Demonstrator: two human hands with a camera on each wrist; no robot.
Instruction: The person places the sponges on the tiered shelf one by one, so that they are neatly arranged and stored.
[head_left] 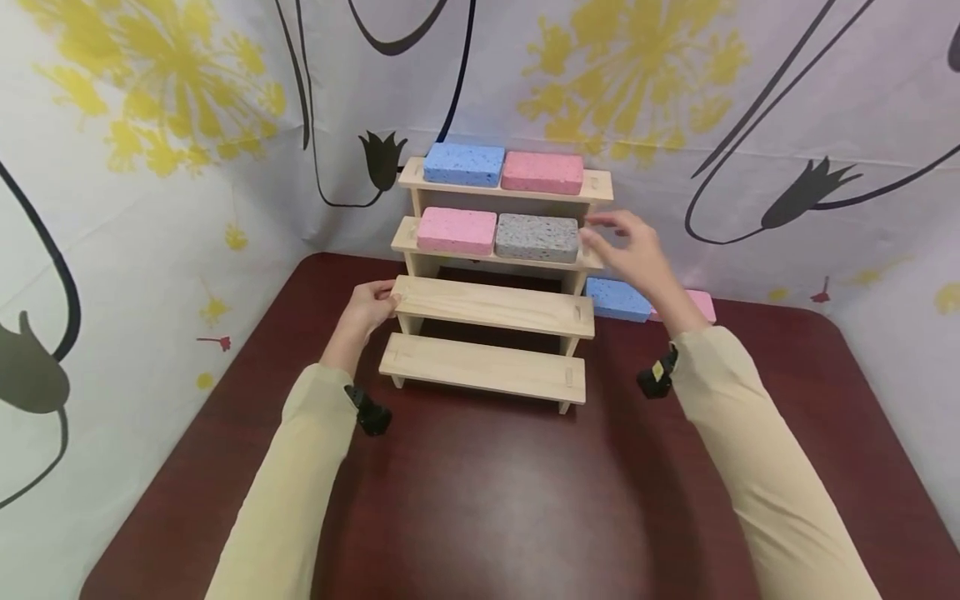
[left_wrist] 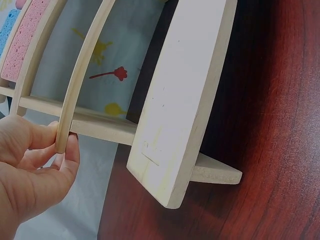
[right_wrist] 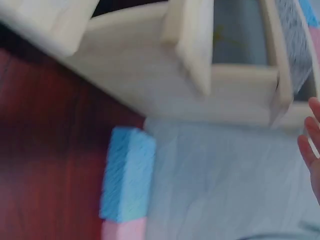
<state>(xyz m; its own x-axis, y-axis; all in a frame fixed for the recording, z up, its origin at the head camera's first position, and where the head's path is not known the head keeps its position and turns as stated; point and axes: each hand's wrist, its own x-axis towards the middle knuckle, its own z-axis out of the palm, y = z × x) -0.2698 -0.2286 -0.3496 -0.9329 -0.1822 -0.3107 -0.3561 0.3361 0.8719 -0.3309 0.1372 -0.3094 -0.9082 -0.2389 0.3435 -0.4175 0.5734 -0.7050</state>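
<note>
A pale wooden four-step stand [head_left: 491, 302] stands on the table. In the head view my left hand [head_left: 367, 310] holds the left end of its second step from the bottom. The left wrist view shows the thumb and fingers of that hand [left_wrist: 40, 165] pinching the board's edge. At the right end of the third step is my right hand [head_left: 632, 250], beside a grey sponge [head_left: 537, 237], its fingers slightly bent and nothing held. Left of the grey one lies a pink sponge [head_left: 457, 231]. The top step bears a blue sponge [head_left: 463, 164] and a darker pink sponge [head_left: 542, 172].
On the dark red table [head_left: 480, 500], right of the stand, lie another blue sponge [head_left: 617, 298] and a pink sponge [head_left: 702, 305], the latter partly hidden by my right arm. A white patterned cloth [head_left: 480, 67] hangs behind and along the sides.
</note>
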